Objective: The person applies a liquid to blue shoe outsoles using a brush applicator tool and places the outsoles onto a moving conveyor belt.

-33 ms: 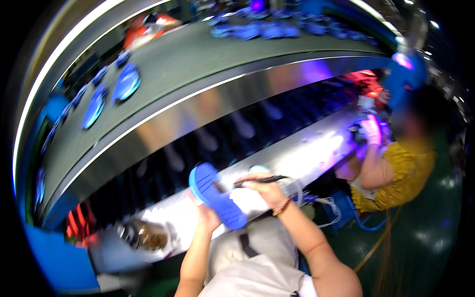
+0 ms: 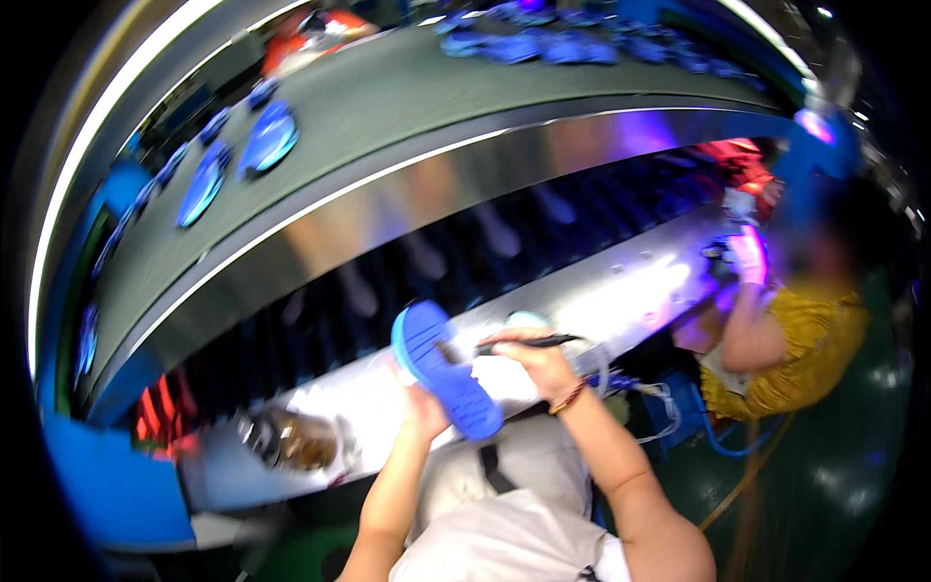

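My left hand (image 2: 424, 407) is closed around the left edge of a blue shoe sole (image 2: 465, 393), which shows a lighter blue rim and grooves across its face. The sole is tilted above the metal bench, over my lap. My right hand (image 2: 541, 363) grips a slim black pen-like tool (image 2: 555, 340), its tip near the sole's right edge; whether they touch I cannot tell. A dark patch shows around the middle of the sole. Behind my right hand sits a small pale greenish object (image 2: 527, 319), too blurred to name.
The metal bench (image 2: 621, 281) runs left to right before me, with a blurred jar-like container (image 2: 296, 441) at its left. Above it, a dark green conveyor belt (image 2: 378, 107) carries several blue shoes (image 2: 269, 141). A co-worker in a yellow top (image 2: 815, 339) sits at right, beside white cables (image 2: 669, 412).
The whole view has shifted slightly, so everything sits a little farther right. My hands keep the same hold on the sole and the pen-like tool.
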